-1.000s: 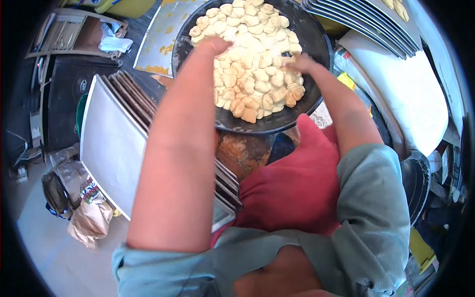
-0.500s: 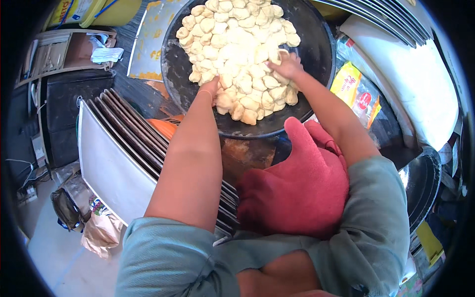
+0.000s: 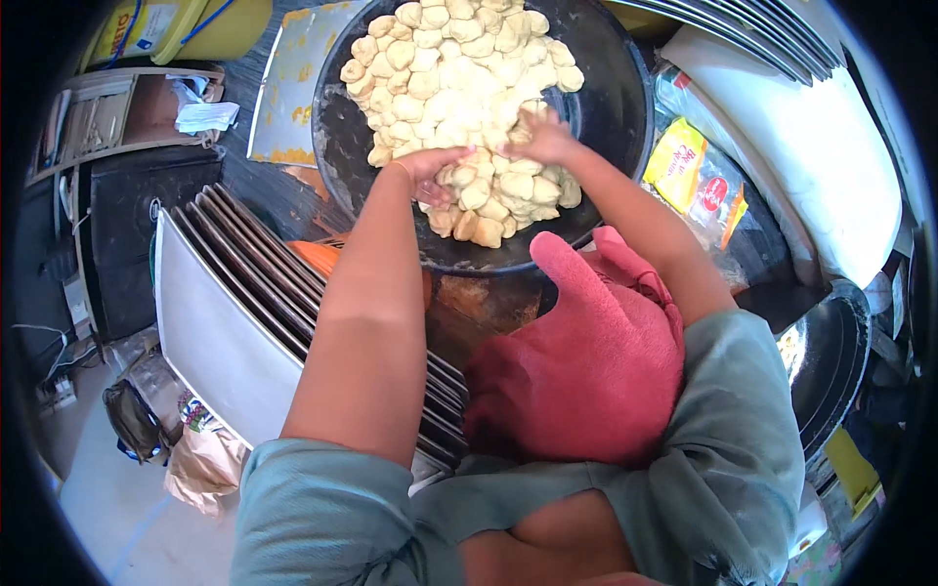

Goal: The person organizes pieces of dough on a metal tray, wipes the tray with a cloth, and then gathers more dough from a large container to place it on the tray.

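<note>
Stacked metal trays [image 3: 234, 293] flank a black pan [image 3: 625, 88]; dough pieces [image 3: 459, 78] are best gathered gently, left hand [image 3: 430, 171] cupped, right hand [image 3: 537, 137] loosely curled over them.

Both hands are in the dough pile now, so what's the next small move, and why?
Probably close the left hand on one of the dough pieces at the near edge of the pile and lift it. Both hands, the right hand too, rest on loose cut pieces heaped in the black pan, and those at the near rim lie apart and easy to take.
</note>
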A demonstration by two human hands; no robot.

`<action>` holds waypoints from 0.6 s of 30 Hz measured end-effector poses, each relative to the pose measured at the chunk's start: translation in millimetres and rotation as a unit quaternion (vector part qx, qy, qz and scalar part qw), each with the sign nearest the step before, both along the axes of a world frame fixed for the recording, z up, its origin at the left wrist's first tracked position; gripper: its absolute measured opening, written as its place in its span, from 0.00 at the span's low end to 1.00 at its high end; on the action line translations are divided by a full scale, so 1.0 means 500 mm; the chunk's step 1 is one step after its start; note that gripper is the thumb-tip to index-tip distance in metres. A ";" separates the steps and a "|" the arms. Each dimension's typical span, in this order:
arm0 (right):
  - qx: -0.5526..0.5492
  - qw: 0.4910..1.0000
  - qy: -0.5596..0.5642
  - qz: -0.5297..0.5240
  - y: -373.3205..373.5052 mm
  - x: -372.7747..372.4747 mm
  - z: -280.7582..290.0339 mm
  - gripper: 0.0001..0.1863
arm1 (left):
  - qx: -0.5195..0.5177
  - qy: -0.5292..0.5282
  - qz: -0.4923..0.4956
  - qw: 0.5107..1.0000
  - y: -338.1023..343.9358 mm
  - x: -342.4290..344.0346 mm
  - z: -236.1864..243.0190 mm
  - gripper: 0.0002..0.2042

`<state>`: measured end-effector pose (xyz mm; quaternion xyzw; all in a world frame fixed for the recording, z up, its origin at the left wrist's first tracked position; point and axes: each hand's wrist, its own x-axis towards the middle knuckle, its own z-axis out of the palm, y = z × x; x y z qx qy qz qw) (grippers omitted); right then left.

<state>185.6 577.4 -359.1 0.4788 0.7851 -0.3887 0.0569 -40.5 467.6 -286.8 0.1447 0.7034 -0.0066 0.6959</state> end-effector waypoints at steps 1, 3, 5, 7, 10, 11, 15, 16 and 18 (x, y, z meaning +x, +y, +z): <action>0.002 0.992 -0.028 0.119 -0.038 -0.006 0.034 0.55 | 0.000 -0.002 0.009 1.000 -0.008 -0.017 -0.015 0.42; -0.018 0.975 -0.017 0.222 -0.095 0.015 0.070 0.54 | 0.146 0.252 0.065 0.954 0.001 -0.021 -0.029 0.41; -0.073 0.937 -0.060 0.337 -0.124 0.038 0.198 0.53 | 0.189 0.363 0.019 0.912 -0.008 0.020 -0.048 0.42; -0.054 0.944 0.008 0.326 -0.092 0.034 0.190 0.48 | 0.201 0.308 -0.024 0.930 -0.066 0.029 -0.121 0.47; 0.052 0.997 0.051 0.037 0.034 0.049 0.111 0.45 | 0.127 0.154 -0.089 0.976 -0.010 0.092 -0.023 0.51; 0.071 0.997 -0.020 0.012 0.044 0.042 0.101 0.45 | 0.077 0.055 -0.109 0.990 0.005 0.094 0.015 0.51; -0.019 0.990 -0.053 0.131 0.009 -0.003 0.025 0.45 | 0.034 -0.067 -0.122 0.990 0.027 0.116 0.055 0.49; -0.030 0.986 -0.036 0.163 -0.019 0.000 0.031 0.44 | 0.055 -0.034 -0.089 0.994 0.027 0.118 0.050 0.49; -0.044 0.965 -0.049 0.256 -0.102 -0.022 0.121 0.40 | 0.100 0.053 -0.131 0.985 -0.024 0.041 -0.045 0.50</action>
